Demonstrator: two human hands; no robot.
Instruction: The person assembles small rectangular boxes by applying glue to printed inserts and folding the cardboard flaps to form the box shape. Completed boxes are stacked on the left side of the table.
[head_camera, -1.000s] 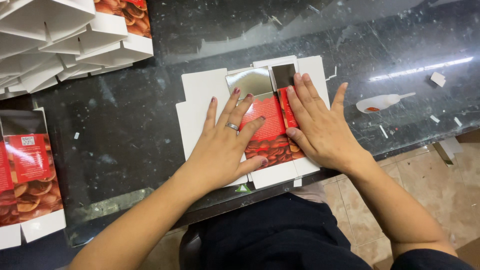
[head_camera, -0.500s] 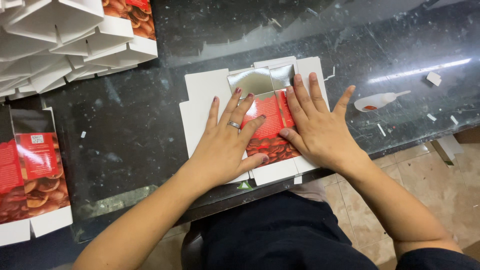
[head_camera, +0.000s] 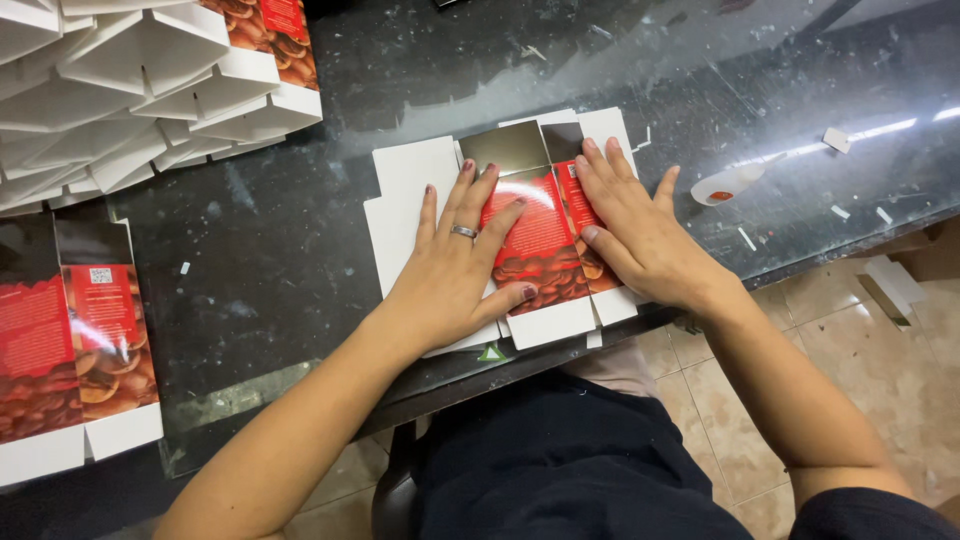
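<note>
Left hand (head_camera: 455, 275) and right hand (head_camera: 630, 225) lay flat, fingers spread, on the carton (head_camera: 535, 240) near the table edge (head_camera: 830, 250) — positions unchanged, bare glass alongside

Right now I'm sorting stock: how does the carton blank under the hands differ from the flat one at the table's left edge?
The carton blank under the hands is partly folded, with a white panel turned up; the flat blank at the left lies fully printed side up. The first is pressed by the left hand and right hand; the second lies untouched. Both are red with white flaps and rest on the dark table.
</note>
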